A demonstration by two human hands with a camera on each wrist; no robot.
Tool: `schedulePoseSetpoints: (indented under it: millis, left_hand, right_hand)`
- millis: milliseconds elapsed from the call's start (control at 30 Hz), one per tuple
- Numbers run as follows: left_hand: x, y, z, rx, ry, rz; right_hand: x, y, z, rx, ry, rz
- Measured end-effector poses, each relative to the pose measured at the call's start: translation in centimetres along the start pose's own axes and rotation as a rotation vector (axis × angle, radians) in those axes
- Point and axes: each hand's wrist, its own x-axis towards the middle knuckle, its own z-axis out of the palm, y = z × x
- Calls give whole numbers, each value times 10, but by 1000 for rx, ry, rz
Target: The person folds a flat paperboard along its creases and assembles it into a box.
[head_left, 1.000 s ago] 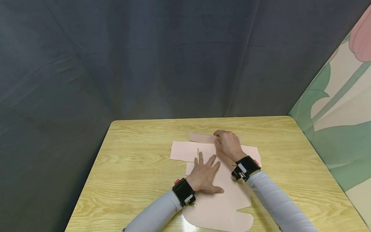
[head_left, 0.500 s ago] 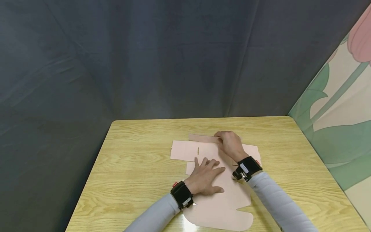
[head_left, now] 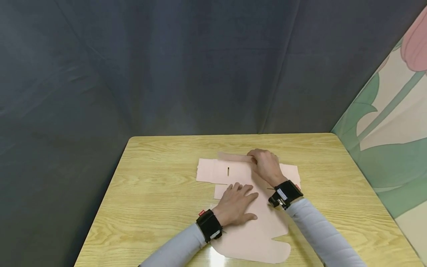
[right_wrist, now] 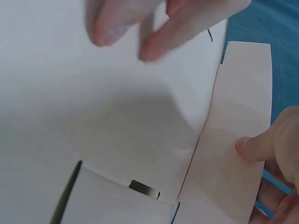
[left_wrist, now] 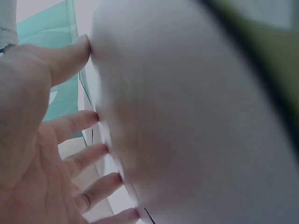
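A flat, pale pink cardboard box blank (head_left: pixel 253 244) with slots and flaps lies on the table. My left hand (head_left: pixel 236 207) rests on its middle, fingers spread and slightly bent, fingertips touching the board; the left wrist view shows the thumb and fingertips against the pale surface. At the far edge, my right hand (head_left: pixel 265 167) pinches a narrow flap (head_left: pixel 235 157), which tilts up along its crease. In the right wrist view the thumb presses the flap's inner face (right_wrist: pixel 233 107), with the other fingers behind it. Part of the blank's right side is hidden under the right hand and wrist.
The wood-grain table (head_left: pixel 153 196) extends around the blank on both sides. A dark curtain (head_left: pixel 200 74) hangs behind its far edge, and a flower-patterned cloth (head_left: pixel 393 148) is at the right. Black wrist cameras (head_left: pixel 209 225) are strapped on both wrists.
My left fingers have drawn back a little and bent from a wider spread. The right hand's fingers have closed in on the flap, staying at nearly the same spot.
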Motion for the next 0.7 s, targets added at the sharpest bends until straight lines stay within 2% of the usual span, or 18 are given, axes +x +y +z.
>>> schedulePoseSetpoints:
  millis: [133,467,600,700]
  left_hand:
    - [0,1,0,15,24,16]
    - [0,6,-2,44,42,7]
    - [1,5,-2,39,26,10]
    - [2,3,-1,38,19,7]
  right_hand:
    - [1,-2,-2,-11,10,1]
    - [1,-4,-6,-35,11,-41]
    - [5,-5,-9,-63,-85,-88]
    - [11,-9,-13,-49,-223,-91]
